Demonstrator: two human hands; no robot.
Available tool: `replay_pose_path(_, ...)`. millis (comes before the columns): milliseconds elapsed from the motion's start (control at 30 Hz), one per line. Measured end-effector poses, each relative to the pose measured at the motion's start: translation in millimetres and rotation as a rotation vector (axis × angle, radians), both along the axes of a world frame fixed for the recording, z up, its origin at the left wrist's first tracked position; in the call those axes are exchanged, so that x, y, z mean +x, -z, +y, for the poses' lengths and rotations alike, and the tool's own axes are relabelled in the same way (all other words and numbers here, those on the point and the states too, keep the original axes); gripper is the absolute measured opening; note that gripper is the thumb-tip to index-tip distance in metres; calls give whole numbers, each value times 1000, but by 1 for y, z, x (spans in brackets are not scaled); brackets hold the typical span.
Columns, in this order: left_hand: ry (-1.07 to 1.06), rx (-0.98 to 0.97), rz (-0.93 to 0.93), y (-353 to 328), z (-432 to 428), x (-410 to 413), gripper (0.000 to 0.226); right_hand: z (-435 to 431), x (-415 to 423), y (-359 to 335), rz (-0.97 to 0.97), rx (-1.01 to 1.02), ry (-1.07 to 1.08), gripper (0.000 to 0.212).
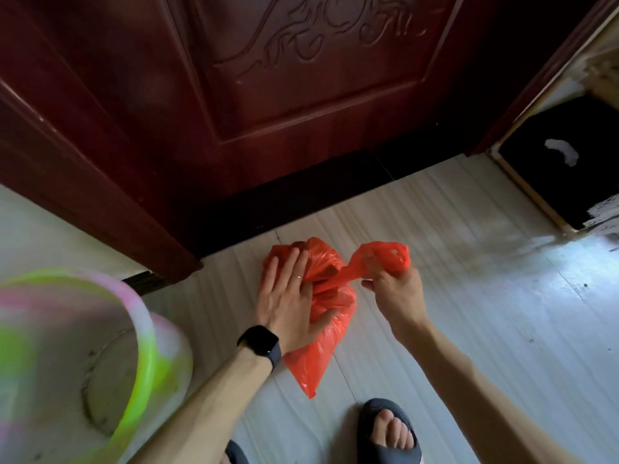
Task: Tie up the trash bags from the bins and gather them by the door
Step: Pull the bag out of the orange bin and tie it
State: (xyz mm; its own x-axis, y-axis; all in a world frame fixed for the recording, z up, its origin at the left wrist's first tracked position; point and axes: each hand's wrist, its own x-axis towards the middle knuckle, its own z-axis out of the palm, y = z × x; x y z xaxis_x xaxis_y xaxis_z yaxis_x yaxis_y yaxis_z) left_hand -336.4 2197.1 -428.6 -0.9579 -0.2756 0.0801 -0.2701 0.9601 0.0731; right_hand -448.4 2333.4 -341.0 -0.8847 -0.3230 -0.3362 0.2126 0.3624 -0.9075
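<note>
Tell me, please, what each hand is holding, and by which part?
The right hand grips the red plastic trash bag by its twisted handle end; the left hand presses flat on the bag's body.

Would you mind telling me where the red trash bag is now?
In the head view, the red trash bag lies on the floor just before the wooden door, under the left hand, its neck gripped by the right hand.

door (268,95) ahead, bin (100,346) left, floor (469,296) open right

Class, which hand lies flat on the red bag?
The left hand, above the black watch, fingers spread on the red bag; the right hand grips its twisted neck.
</note>
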Motion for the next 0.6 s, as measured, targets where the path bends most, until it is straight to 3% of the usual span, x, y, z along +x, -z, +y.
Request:
replay_pose_path(167, 123, 87, -297, 1, -5, -8, 100, 9, -22, -10, -4, -42, 49, 35)
replay_pose_path(267, 101, 116, -264, 11, -11, -9, 117, -1, -41, -7, -160, -134, 52, 31)
replay_pose_path(600, 80, 11, -119, 46, 11, -1, 97, -24, -45, 14, -311, -25, -93, 19)
